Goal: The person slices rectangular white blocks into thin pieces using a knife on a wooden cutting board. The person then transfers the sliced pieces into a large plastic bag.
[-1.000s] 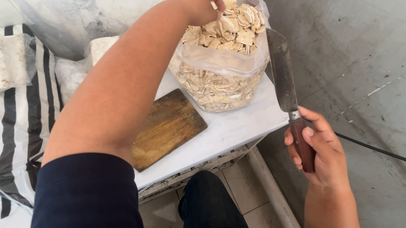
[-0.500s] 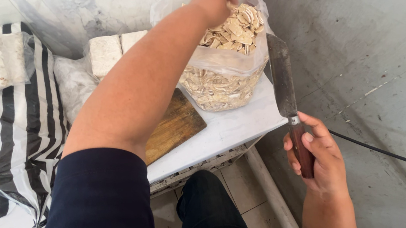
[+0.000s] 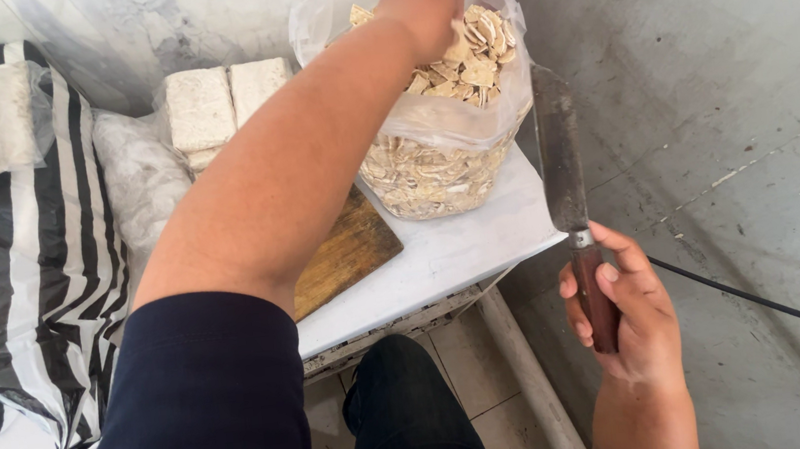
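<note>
Left hand's fingers [image 3: 427, 9] buried in the clear bag [image 3: 431, 142] — perhaps gripping pieces, bag top cropped

This looks like a small food-preparation stall or workshop: a rough grey concrete wall [image 3: 726, 121] fills the right of the frame, a white worktop [image 3: 452, 249] sits at centre with a wooden cutting board [image 3: 344, 255], and pale pressed blocks [image 3: 219, 100] are stacked at upper left beside striped plastic sheeting [image 3: 19, 274].

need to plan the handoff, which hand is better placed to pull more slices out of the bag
Left. The left hand is already in the mouth of the clear bag on the pale slices; the right hand is off the table's edge, gripping the knife.
</note>
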